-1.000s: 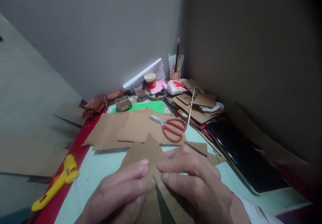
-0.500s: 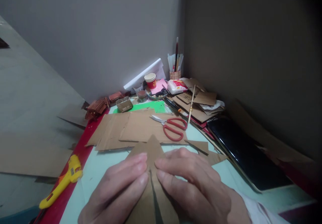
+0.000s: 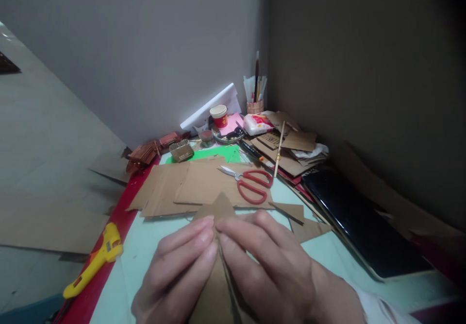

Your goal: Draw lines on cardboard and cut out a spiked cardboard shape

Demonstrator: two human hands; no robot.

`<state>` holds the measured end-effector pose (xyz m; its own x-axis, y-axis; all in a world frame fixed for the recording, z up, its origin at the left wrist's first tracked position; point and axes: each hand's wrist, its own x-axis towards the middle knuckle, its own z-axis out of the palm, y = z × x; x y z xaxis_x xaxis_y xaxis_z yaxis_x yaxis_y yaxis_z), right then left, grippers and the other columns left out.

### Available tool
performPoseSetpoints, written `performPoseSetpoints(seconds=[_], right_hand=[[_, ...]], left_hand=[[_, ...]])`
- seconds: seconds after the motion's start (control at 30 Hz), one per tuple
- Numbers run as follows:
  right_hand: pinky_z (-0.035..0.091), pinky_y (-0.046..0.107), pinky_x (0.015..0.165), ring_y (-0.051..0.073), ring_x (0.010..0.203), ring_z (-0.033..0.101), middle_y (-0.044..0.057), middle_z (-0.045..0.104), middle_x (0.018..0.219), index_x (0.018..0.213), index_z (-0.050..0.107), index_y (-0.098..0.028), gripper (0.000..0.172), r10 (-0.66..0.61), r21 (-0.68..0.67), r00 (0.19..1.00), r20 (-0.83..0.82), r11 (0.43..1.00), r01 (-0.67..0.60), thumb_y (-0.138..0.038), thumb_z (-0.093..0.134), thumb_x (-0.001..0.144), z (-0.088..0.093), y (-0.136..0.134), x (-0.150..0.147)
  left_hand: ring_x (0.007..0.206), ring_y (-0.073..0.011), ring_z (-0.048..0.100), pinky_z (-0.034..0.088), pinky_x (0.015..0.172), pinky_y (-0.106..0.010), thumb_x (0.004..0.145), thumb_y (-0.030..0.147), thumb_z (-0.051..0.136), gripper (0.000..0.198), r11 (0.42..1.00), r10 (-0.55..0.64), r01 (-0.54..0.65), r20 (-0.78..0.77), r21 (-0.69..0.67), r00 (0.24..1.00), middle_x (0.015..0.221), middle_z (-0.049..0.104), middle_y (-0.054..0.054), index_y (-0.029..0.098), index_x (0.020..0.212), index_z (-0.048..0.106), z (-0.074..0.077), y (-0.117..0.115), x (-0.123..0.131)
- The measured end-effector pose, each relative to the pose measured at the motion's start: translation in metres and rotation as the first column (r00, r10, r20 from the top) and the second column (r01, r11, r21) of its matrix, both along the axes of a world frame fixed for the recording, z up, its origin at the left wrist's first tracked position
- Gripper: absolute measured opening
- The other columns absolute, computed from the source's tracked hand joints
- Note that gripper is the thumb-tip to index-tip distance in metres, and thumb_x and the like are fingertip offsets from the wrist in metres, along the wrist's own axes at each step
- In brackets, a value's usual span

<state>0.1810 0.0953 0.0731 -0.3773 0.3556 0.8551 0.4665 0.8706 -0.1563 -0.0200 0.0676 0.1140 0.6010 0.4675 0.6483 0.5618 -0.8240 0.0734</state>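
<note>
A pointed piece of cardboard point(image 3: 211, 292) is between my hands at the front of the table, its tip facing away from me. A dark slit or gap runs down it towards me. My left hand point(image 3: 176, 270) is closed on the cardboard's left side, fingertips near the slit. From the right, my right hand point(image 3: 269, 261) pinches it, fingertips almost touching those of the left. Just beyond the tip, red-handled scissors point(image 3: 253, 184) lie on flat cardboard sheets point(image 3: 163, 188). The cardboard's near end is partly hidden by my hands.
At the left edge lies a yellow glue gun point(image 3: 96, 263). A black tablet-like slab point(image 3: 360, 227) lies on the right, near cardboard scraps point(image 3: 309, 229). Behind stand a red paper cup point(image 3: 219, 116), a clear box point(image 3: 181, 151) and a brush holder point(image 3: 255, 106).
My hands have drawn closer together, the right fingertips shifting left over the slit. The gap in the cardboard looks narrower. The view has shifted slightly.
</note>
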Motion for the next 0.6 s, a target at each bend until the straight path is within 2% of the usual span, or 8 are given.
performPoseSetpoints(seconds=[0.13,0.23,0.3,0.4,0.43,0.5,0.53,0.6], right_hand=[[0.059,0.034,0.063,0.021,0.079,0.068,0.009,0.074,0.101,0.088,0.071,-0.024,0.017,-0.028,0.075,1.000,-0.013,0.997,0.028,-0.023,0.057,0.097,0.013,0.000,0.007],[0.058,0.034,0.058,0.021,0.071,0.069,0.013,0.076,0.096,0.082,0.071,-0.016,0.027,-0.048,0.216,0.999,-0.001,0.975,0.047,-0.007,0.047,0.092,0.017,0.001,0.008],[0.056,0.035,0.055,0.023,0.069,0.070,0.017,0.077,0.094,0.084,0.070,-0.012,0.028,-0.024,0.269,1.000,-0.010,0.963,0.026,-0.004,0.044,0.090,0.019,0.001,0.007],[0.060,0.035,0.069,0.024,0.084,0.072,0.020,0.076,0.105,0.103,0.068,-0.007,0.022,0.172,0.068,0.979,-0.105,0.984,-0.166,-0.009,0.050,0.091,0.024,0.001,0.013],[0.060,0.033,0.072,0.023,0.086,0.071,0.018,0.075,0.109,0.111,0.066,-0.008,0.022,0.274,-0.049,0.942,-0.193,0.956,-0.288,-0.014,0.056,0.092,0.026,0.001,0.016],[0.057,0.027,0.066,0.018,0.081,0.068,0.011,0.075,0.106,0.114,0.066,-0.016,0.022,0.370,-0.265,0.826,-0.425,0.822,-0.504,-0.024,0.063,0.093,0.032,0.002,0.023],[0.054,0.025,0.063,0.016,0.076,0.066,0.007,0.074,0.099,0.110,0.068,-0.020,0.019,0.333,-0.369,0.796,-0.506,0.750,-0.549,-0.029,0.064,0.094,0.036,0.002,0.026],[0.051,0.027,0.068,0.017,0.076,0.064,0.003,0.072,0.089,0.104,0.070,-0.023,0.016,0.188,-0.619,0.835,-0.516,0.592,-0.516,-0.034,0.065,0.093,0.042,0.004,0.029]], left_hand=[[0.133,-0.0206,0.057,0.046,0.115,-0.028,0.099,0.011,0.049,0.052,1.000,-0.003,0.002,0.026,0.025,1.000,0.144,0.061,-0.002,0.022,0.150,0.050,-0.004,-0.001,0.007],[0.123,-0.0244,0.063,0.054,0.107,-0.034,0.095,0.017,0.060,0.051,0.994,0.066,-0.083,0.209,0.073,0.976,0.142,0.061,-0.001,0.024,0.146,0.055,-0.014,-0.002,0.026],[0.113,-0.0244,0.067,0.057,0.100,-0.037,0.099,0.025,0.056,0.041,0.978,0.094,-0.166,0.439,0.128,0.893,0.131,0.068,0.000,0.026,0.139,0.063,-0.019,0.000,0.039],[0.097,-0.0237,0.071,0.059,0.088,-0.036,0.099,0.035,0.057,0.027,0.996,0.084,-0.090,0.648,-0.025,0.757,0.107,0.076,-0.001,0.027,0.118,0.075,-0.016,0.006,0.046],[0.091,-0.0227,0.072,0.060,0.083,-0.034,0.097,0.036,0.061,0.022,0.991,0.103,-0.012,0.711,-0.131,0.695,0.099,0.077,-0.001,0.027,0.110,0.076,-0.013,0.009,0.045],[0.076,-0.0208,0.072,0.062,0.069,-0.031,0.091,0.035,0.070,0.013,0.930,0.180,0.195,0.849,-0.311,0.497,0.084,0.077,0.000,0.028,0.100,0.074,-0.006,0.014,0.042],[0.065,-0.0197,0.071,0.060,0.059,-0.030,0.088,0.038,0.074,0.013,0.858,0.219,0.355,0.889,-0.371,0.401,0.076,0.075,0.000,0.028,0.096,0.074,-0.003,0.017,0.041],[0.042,-0.0165,0.060,0.049,0.038,-0.024,0.078,0.049,0.081,0.023,0.683,0.304,0.626,0.926,-0.377,0.225,0.056,0.068,0.003,0.029,0.087,0.074,0.000,0.022,0.039]])
